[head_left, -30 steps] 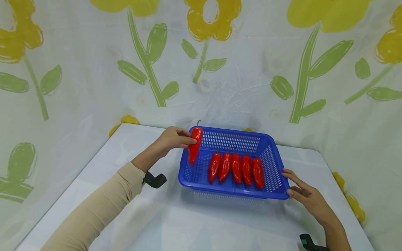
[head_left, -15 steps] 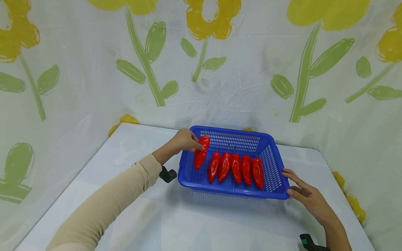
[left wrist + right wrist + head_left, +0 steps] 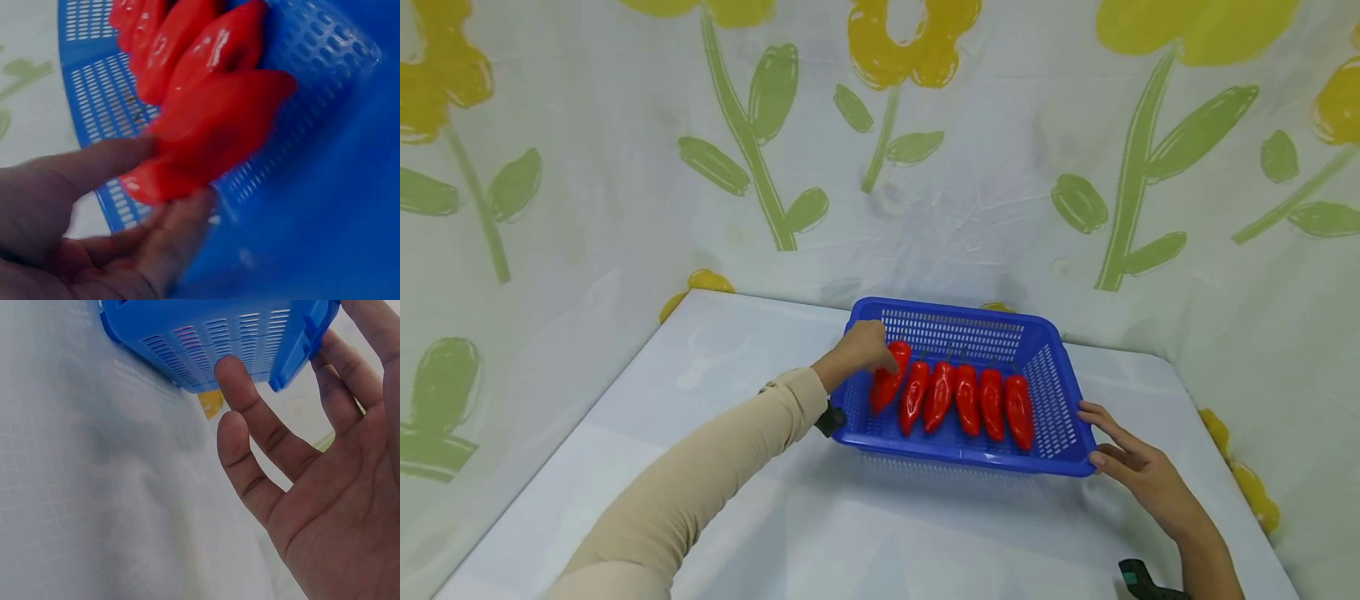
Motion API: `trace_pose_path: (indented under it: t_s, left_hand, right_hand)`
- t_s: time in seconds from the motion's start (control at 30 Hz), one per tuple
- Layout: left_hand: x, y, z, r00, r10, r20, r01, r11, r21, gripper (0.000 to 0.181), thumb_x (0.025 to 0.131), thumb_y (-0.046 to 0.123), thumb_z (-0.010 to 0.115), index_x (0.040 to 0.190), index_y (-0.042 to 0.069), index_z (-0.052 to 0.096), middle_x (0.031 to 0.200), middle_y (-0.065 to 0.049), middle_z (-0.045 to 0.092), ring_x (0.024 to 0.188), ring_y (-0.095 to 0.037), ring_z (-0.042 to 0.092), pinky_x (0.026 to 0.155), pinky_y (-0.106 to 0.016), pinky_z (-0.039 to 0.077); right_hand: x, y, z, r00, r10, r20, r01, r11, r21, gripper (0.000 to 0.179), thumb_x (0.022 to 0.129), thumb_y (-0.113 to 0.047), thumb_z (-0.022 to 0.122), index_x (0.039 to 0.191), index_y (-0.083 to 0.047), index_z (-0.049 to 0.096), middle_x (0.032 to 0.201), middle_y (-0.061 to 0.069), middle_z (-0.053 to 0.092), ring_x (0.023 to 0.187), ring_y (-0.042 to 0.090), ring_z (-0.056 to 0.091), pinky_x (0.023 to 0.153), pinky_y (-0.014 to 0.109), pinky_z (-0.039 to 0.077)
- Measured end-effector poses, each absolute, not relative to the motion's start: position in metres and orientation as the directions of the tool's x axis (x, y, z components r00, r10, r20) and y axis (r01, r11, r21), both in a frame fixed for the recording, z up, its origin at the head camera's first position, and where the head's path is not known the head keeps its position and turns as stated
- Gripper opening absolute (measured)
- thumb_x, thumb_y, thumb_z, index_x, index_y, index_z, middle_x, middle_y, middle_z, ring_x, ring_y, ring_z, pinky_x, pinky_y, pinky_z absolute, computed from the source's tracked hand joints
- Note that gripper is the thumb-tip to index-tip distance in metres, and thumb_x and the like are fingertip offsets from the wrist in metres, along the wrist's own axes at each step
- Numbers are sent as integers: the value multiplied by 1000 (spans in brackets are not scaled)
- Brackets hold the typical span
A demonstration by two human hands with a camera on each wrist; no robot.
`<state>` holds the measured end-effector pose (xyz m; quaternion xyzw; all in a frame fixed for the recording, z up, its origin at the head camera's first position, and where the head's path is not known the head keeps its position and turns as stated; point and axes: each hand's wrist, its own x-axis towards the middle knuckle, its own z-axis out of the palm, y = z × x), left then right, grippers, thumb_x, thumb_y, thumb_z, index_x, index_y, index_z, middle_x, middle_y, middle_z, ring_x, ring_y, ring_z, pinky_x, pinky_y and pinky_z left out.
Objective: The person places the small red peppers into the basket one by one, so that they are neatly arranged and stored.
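Note:
My left hand (image 3: 868,346) holds a red chili pepper (image 3: 891,379) inside the left part of a blue plastic basket (image 3: 962,457). In the left wrist view the thumb and fingers pinch one end of this pepper (image 3: 219,125), which lies close against its neighbour. Several more red chili peppers (image 3: 966,400) lie side by side in a row to its right, stems toward the back. My right hand (image 3: 1142,475) holds the basket's front right corner at the rim with thumb and fingertips. Its lower fingers (image 3: 234,434) stay off the basket in the right wrist view.
The basket stands on a white table (image 3: 760,517), close to its back edge. Behind it hangs a pale cloth (image 3: 985,192) printed with yellow flowers and green leaves. Dark wrist devices (image 3: 1150,581) are strapped to both wrists.
My left hand has moved right and down, bringing the chili pepper from above the basket's left rim to beside the row. The right hand has kept its place at the corner.

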<state>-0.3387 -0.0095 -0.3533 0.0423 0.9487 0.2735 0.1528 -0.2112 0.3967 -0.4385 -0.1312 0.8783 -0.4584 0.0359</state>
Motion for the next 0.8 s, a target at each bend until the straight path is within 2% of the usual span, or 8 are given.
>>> trace_pose_path:
  t_s: [0.2,0.4,0.5,0.67,0.8]
  left_hand:
    - [-342,-2,-355,-942,123,-312,-58,857,511,34,77,10,83,99,-3,61,82,-11,62,76,-28,71,72,-34,61]
    - [-350,7,-358,-940,79,-333,-87,886,456,37,78,8,82,108,-5,65,85,-13,66,81,-29,73,60,-27,58]
    - [-352,10,-361,-932,60,-358,-104,901,421,38,78,6,82,110,-5,66,88,-14,67,80,-28,74,60,-28,58]
    - [-354,15,-361,-915,34,-403,-130,919,373,32,78,6,83,103,-6,68,91,-15,68,83,-27,74,66,-29,60]
    - [-354,19,-361,-897,53,-438,-74,961,268,25,80,13,83,95,-3,71,90,-13,71,83,-23,74,66,-26,58]
  right_hand:
    - [-212,397,-435,-963,-264,59,-200,548,-812,55,103,-18,58,155,-19,40,160,-12,31,131,-13,32,89,14,46]
    - [-213,400,-435,-962,-266,63,-205,551,-809,55,103,-17,57,155,-18,40,160,-12,31,133,-12,30,90,13,45]
    - [-214,399,-437,-960,-272,72,-212,533,-819,55,103,-16,58,154,-17,40,160,-12,31,133,-13,30,90,13,45]
    - [-214,398,-442,-954,-282,105,-240,501,-832,55,102,-11,58,154,-14,40,160,-10,32,130,-16,31,91,12,45]
    - [-215,400,-443,-951,-288,116,-252,497,-830,55,102,-10,58,154,-14,41,160,-8,32,130,-15,32,92,12,44]
